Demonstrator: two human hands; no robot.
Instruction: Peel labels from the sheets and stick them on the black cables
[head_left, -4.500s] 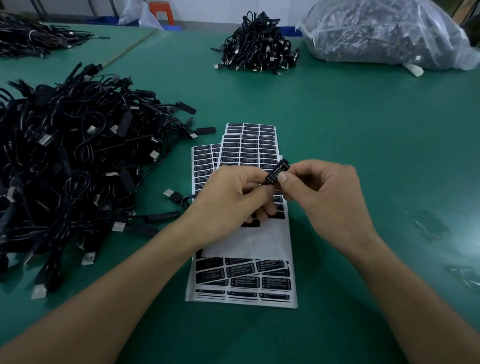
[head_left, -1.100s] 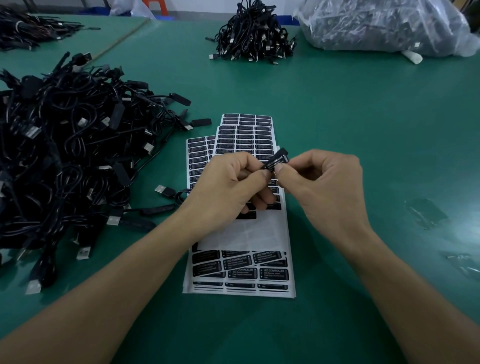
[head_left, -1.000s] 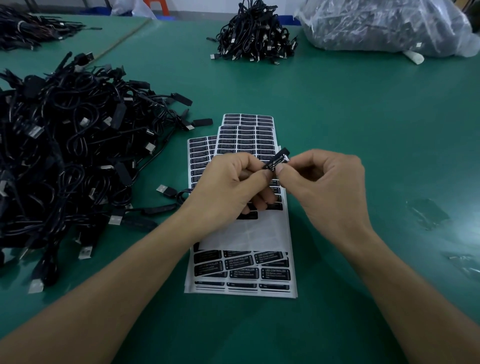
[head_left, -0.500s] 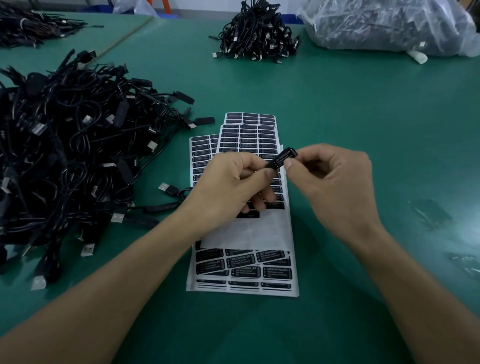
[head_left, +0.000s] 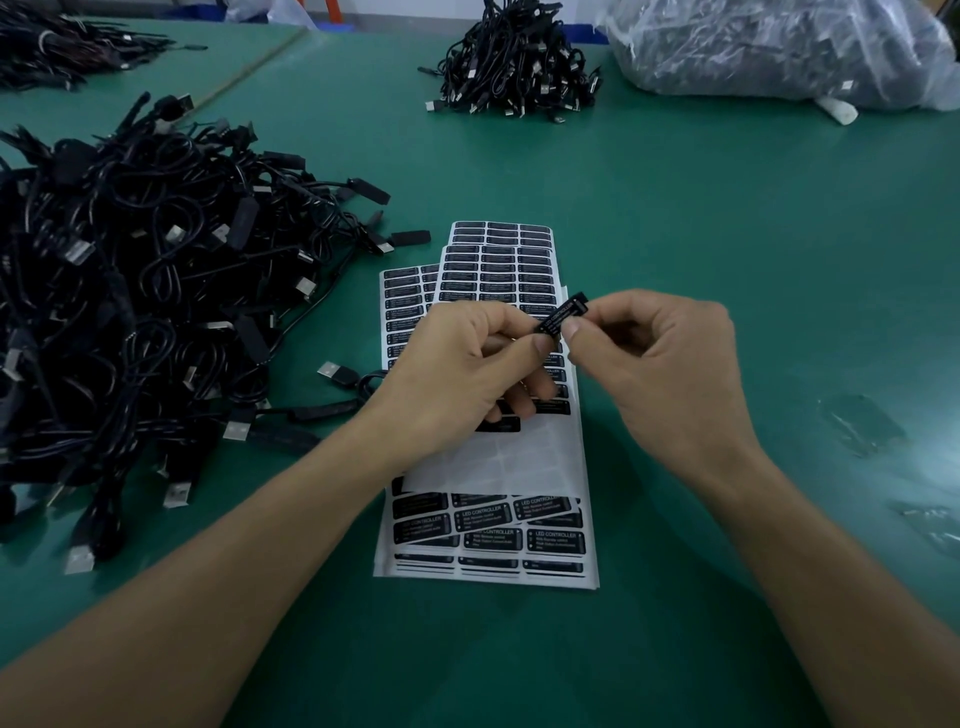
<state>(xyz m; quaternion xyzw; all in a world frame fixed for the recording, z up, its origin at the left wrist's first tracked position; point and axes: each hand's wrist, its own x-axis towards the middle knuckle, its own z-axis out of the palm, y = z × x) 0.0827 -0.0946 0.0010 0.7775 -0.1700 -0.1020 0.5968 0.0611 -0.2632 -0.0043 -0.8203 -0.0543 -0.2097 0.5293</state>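
Likely pressing label (head_left: 556, 323) down: left hand (head_left: 467, 374) and right hand (head_left: 660, 374) both pinching controller (head_left: 580, 303); next, peel from sheets (head_left: 498, 270) below grip.

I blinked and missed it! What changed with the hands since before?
The right hand slid a little to the right, its fingers now pinching the far end of the small black labelled cable block. The left hand still grips the near end. The white label sheets and black cable heap stayed put.
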